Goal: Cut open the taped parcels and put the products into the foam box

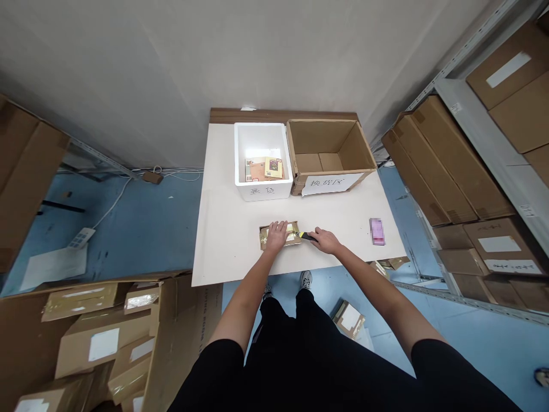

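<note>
A small cardboard parcel (265, 242) with clear tape and a pale label lies near the front edge of the white table (223, 229). My left hand (277, 235) rests flat on top of it, fingers stretched out. In my right hand (325, 240) is a black and yellow utility knife (307, 236), gripped by its handle. The knife points left, its tip at the parcel's right part; whether the blade cuts into the tape is too small to tell.
Behind the parcel stand a white foam box (262, 191) holding several books (273, 167) and an open cardboard box (332, 182) with a handwritten sign. A pink-purple item (377, 232) lies at right. A large carton (184, 332) of parcels is at lower left; loaded shelves (480, 114) stand right.
</note>
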Demonstrator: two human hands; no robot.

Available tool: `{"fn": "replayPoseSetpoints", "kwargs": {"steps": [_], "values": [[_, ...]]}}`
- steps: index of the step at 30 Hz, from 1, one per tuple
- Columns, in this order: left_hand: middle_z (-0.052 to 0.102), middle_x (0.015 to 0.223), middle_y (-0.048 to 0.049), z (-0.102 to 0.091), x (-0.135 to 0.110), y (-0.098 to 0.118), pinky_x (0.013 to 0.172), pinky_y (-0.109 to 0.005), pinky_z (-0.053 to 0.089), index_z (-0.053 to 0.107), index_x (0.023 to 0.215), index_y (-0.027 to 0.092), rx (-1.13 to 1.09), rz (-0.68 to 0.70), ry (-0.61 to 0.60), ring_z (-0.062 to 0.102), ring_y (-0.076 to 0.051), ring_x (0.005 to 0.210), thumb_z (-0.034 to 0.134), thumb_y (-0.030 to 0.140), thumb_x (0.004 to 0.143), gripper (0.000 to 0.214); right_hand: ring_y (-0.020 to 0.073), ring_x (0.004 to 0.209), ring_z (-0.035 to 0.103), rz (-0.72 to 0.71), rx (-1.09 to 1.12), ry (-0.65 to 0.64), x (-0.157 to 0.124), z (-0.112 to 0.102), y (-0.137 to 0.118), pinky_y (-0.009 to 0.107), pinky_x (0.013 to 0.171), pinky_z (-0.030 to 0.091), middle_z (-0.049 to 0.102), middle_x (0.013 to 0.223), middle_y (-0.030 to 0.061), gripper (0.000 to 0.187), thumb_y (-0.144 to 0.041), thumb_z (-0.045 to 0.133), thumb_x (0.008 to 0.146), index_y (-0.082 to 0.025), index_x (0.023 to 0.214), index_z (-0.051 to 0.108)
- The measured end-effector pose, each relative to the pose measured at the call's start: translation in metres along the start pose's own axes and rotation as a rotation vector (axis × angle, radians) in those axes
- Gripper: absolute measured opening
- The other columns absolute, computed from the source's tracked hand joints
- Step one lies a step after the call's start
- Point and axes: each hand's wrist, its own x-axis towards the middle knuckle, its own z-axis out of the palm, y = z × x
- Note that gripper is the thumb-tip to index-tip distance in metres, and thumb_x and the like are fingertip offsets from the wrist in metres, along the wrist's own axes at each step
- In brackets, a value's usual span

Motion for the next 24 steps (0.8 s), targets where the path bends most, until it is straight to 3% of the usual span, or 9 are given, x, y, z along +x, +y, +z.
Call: {"fn": "replayPoseSetpoints", "kwargs": {"steps": [2,6,8,10,17,24], "values": [[0.051,0.162,-0.0123,0.001,0.000,0.001,0.133,-0.046,0.011,0.046,0.160,0.022,0.007,-0.013,-0.003,0.035,-0.029,0.157,0.045,0.045,0.105,0.060,0.0242,0.092,0.067,0.098,-0.032,0.038,-0.002,-0.006,0.008,0.032,0.080,0.049,0.062,0.121,0.0129,0.047,-0.042,0.053,0.107,-0.032,0.153,0.054],[0.053,0.161,-0.0107,0.000,0.000,0.003,0.133,-0.045,0.011,0.046,0.161,0.023,0.029,-0.037,0.007,0.035,-0.027,0.157,0.039,0.044,0.108,0.057,0.0245,0.089,0.066,0.382,-0.071,0.208,-0.019,-0.036,0.048,0.032,0.076,0.048,0.062,0.121,0.0149,0.046,-0.042,0.041,0.111,-0.028,0.153,0.053],[0.053,0.160,-0.0099,0.000,0.000,0.004,0.133,-0.044,0.012,0.045,0.161,0.024,0.042,-0.041,0.017,0.038,-0.027,0.155,0.039,0.044,0.108,0.057,0.0250,0.092,0.066,0.328,-0.072,0.226,-0.028,-0.046,0.059,0.031,0.077,0.048,0.061,0.124,0.0144,0.046,-0.044,0.044,0.110,-0.026,0.150,0.055],[0.055,0.159,-0.0095,0.000,0.000,0.004,0.133,-0.046,0.015,0.046,0.161,0.025,0.049,-0.043,0.031,0.042,-0.028,0.153,0.042,0.042,0.107,0.057,0.0240,0.093,0.066,0.256,-0.078,0.191,-0.033,-0.043,0.055,0.031,0.078,0.048,0.061,0.123,0.0133,0.043,-0.043,0.046,0.109,-0.026,0.147,0.059],[0.063,0.150,-0.0143,0.012,0.002,-0.002,0.129,-0.051,0.025,0.057,0.153,0.018,0.054,0.005,0.137,0.053,-0.033,0.143,0.037,0.042,0.109,0.054,0.0200,0.096,0.066,0.019,-0.044,0.045,-0.022,-0.002,0.000,0.027,0.079,0.046,0.061,0.122,0.0085,0.044,-0.039,0.052,0.108,-0.031,0.151,0.055],[0.062,0.151,-0.0131,0.012,0.001,-0.003,0.130,-0.049,0.023,0.054,0.156,0.020,0.051,0.006,0.121,0.051,-0.030,0.143,0.038,0.041,0.109,0.053,0.0230,0.097,0.065,0.046,-0.122,0.002,0.003,-0.006,-0.009,0.029,0.078,0.046,0.059,0.125,0.0117,0.041,-0.038,0.048,0.109,-0.031,0.148,0.058]]}}
